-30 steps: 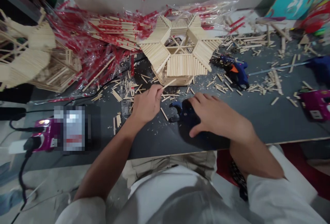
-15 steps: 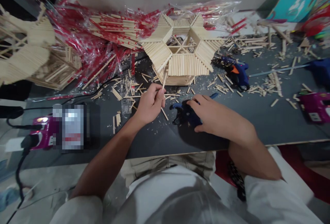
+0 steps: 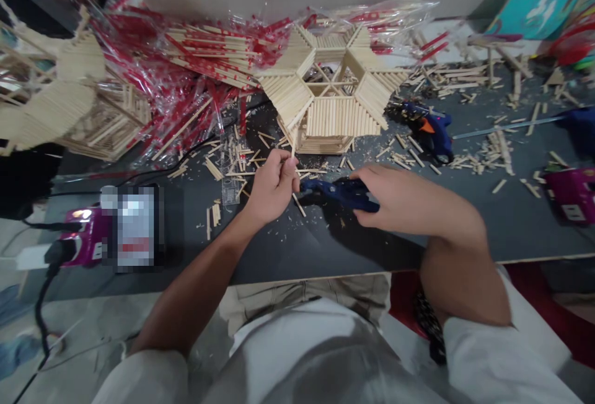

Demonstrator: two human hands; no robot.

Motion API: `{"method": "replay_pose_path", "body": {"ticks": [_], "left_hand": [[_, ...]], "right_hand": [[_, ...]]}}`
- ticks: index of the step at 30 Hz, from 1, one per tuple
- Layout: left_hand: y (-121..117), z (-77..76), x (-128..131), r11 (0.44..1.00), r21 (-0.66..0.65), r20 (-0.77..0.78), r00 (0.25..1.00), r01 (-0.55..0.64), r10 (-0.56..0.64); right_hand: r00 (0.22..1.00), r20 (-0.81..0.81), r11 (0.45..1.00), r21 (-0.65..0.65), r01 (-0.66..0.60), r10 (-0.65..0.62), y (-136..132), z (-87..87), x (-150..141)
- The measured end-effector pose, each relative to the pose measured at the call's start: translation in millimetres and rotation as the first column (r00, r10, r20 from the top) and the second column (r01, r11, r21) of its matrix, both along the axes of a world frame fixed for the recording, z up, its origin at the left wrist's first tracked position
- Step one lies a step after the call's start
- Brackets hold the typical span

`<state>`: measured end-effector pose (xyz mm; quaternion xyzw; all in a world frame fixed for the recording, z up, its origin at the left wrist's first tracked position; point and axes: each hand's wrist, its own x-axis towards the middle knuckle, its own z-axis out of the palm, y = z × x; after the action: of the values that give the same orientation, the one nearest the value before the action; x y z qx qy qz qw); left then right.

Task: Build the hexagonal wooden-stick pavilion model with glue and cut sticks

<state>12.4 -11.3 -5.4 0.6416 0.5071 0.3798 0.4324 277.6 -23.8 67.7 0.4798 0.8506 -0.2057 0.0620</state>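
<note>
In the head view my left hand (image 3: 273, 186) pinches a thin wooden stick (image 3: 294, 142) between thumb and fingers. The stick points away from me, its far end in front of a star-shaped lantern-like frame of wooden sticks (image 3: 343, 116); whether they touch I cannot tell. My right hand (image 3: 402, 196) grips the handles of dark blue pruning shears (image 3: 341, 194). The shears' jaws lie just right of my left fingertips, partly hidden by them. Beneath the left hand, a short loose stick (image 3: 299, 206) lies on the dark table (image 3: 288, 255).
A blue glue gun (image 3: 434, 134) lies right of the frame, among cut stick pieces. Red-and-clear plastic wrappers with sticks (image 3: 209, 60) pile up behind. Another stick frame (image 3: 79, 106) stands left. Purple power strips (image 3: 86, 230) sit at both sides, with a blurred-out device at left.
My left hand has turned the stick from slanting right to pointing away from me. My right hand has turned the shears and brought their jaws up to the left fingertips.
</note>
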Motion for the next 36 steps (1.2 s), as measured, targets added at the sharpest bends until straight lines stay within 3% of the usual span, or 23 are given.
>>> {"method": "replay_pose_path", "body": {"ticks": [5,10,13,18,24,36], "left_hand": [[0,0.0,0,0.999,0.027,-0.036,0.999,-0.025,0.026],[-2,3.3,1,0.999,0.04,-0.025,1.0,0.015,-0.014],[-4,5.2,2,0.998,0.054,-0.03,0.999,0.027,-0.026],[-6,2.5,1,0.999,0.054,-0.07,0.997,-0.007,0.011],[-8,2.3,3,0.996,0.083,-0.172,0.984,-0.036,0.05],[-11,7.7,9,0.985,0.172,-0.298,0.954,0.026,0.027]], "right_hand": [[0.993,-0.092,0.998,-0.009,-0.07,0.069,19,2.6,18],[0.992,-0.126,0.993,-0.113,-0.028,0.013,26,6.4,26],[0.981,-0.19,0.984,-0.167,-0.064,0.031,24,6.9,21],[0.988,-0.125,0.989,-0.129,0.07,-0.086,21,3.0,6],[0.973,-0.192,0.976,-0.2,0.085,-0.124,17,3.6,-5],[0.949,-0.266,0.97,-0.217,0.113,-0.17,10,2.7,-14]]}}
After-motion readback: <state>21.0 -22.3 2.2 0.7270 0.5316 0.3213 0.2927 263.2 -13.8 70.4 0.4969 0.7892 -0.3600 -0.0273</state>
